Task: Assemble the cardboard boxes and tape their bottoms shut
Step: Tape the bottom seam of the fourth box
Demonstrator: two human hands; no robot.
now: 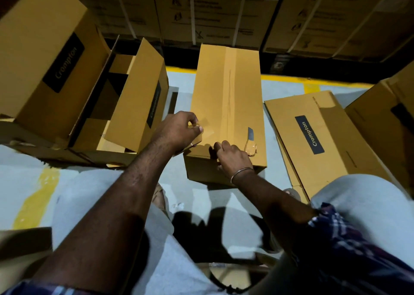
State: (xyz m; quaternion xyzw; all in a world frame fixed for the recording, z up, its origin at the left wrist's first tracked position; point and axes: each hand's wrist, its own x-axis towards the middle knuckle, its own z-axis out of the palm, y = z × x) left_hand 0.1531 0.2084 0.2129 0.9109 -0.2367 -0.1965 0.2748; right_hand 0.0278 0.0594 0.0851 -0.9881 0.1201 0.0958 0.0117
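Warehouse floor (201,88) carrying the centre box (226,97), bottom up, tape (230,88) running along its seam. Left hand (179,131) pinching a clear tape end; right hand (233,158) pressing the near edge, fingers curled. Left of it, open boxes (125,97) waiting; right, flat box (313,135) lying unassembled.

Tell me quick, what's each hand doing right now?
Left hand: fingers pinching a strip of clear tape above the box.
Right hand: fingers curled over the box's near edge, gripping it.
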